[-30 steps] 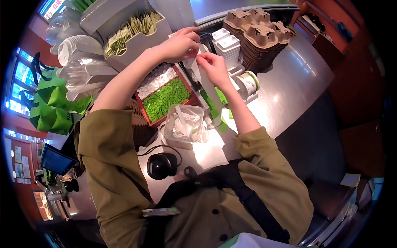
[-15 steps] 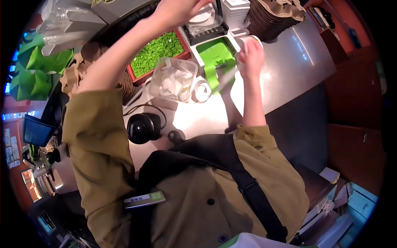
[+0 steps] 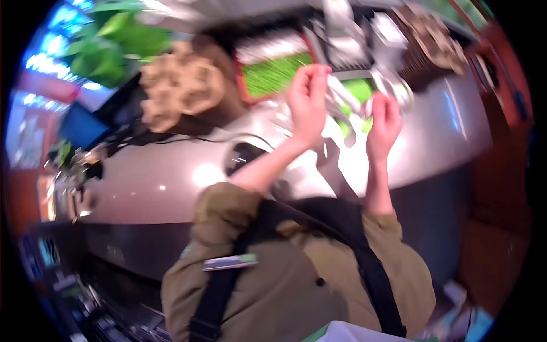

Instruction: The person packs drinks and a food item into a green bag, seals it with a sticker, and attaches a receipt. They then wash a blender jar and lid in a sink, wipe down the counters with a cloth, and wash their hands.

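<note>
A white strip (image 3: 346, 96), blurred by motion, stretches between my two hands above the counter. My left hand (image 3: 307, 105) is closed, its fingertips at the strip's upper left end. At the lower right end my right hand (image 3: 384, 128) is pinched closed. Behind the strip a bright green sheet or bag (image 3: 358, 91) lies in a pale frame. A white round item (image 3: 401, 91) sits just beyond my right hand. Left of my left hand stands a red-rimmed tray of small green pieces (image 3: 265, 77).
Brown cardboard cup carriers (image 3: 182, 85) are stacked at left, and another brown stack (image 3: 433, 43) stands at back right. White stacked items (image 3: 387, 31) are at the back. A black device (image 3: 245, 157) with a cord rests on the metal counter (image 3: 154, 182). Green bags (image 3: 108, 51) are at far left.
My left hand has come down from the back of the counter to near my right hand. The view has shifted, showing more counter at left, and is blurrier.
</note>
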The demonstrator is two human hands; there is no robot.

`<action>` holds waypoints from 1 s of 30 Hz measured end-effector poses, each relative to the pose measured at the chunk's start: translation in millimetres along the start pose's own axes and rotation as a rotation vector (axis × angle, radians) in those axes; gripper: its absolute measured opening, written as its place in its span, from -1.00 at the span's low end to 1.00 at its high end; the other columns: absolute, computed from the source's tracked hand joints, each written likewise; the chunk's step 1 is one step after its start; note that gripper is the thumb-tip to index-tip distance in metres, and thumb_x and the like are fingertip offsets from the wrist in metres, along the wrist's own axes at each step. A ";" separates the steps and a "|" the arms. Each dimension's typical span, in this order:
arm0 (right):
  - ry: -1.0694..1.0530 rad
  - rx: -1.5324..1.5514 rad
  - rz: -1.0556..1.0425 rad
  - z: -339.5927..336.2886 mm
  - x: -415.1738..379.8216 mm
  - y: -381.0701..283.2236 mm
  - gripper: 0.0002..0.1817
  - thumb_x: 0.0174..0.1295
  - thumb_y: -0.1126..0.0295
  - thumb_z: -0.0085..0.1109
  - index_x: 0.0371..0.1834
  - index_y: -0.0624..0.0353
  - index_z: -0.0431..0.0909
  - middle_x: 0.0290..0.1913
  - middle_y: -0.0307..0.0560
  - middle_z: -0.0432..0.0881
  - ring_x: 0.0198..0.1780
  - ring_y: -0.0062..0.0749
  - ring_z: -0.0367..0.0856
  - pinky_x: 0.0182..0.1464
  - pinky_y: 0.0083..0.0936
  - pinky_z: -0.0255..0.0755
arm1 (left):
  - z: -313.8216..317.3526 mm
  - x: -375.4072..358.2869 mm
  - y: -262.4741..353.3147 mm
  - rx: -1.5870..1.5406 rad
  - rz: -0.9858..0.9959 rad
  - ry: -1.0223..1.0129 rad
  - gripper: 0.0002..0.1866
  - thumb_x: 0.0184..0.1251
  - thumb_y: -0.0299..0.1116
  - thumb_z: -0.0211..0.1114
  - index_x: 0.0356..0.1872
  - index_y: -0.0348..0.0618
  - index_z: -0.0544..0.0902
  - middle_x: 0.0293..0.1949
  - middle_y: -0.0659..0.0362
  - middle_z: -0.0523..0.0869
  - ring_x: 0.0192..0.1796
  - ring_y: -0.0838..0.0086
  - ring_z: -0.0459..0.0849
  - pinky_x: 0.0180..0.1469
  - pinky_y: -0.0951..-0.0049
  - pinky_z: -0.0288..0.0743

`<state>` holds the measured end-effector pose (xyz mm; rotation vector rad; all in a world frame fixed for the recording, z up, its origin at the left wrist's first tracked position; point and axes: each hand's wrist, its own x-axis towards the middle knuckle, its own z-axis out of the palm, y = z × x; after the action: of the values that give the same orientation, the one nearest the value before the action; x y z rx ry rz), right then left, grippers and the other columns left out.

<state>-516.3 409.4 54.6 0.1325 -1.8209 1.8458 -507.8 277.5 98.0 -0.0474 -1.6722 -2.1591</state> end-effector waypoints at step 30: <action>-0.367 -0.417 -0.337 57.0 -40.7 37.8 -0.66 -0.02 0.47 0.14 -0.11 0.17 0.42 -0.23 -0.01 0.49 -0.20 -0.08 0.50 -0.15 -0.35 0.38 | -91.5 70.9 -72.2 0.826 -0.019 -0.694 -0.90 -0.02 -0.55 0.10 -0.43 -0.25 0.53 -0.52 0.05 0.61 -0.43 0.31 0.62 -0.40 0.37 0.46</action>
<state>-515.1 345.0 7.9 0.6150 -2.2266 1.2402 -577.1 185.3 25.0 -0.5894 -2.8261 -1.3532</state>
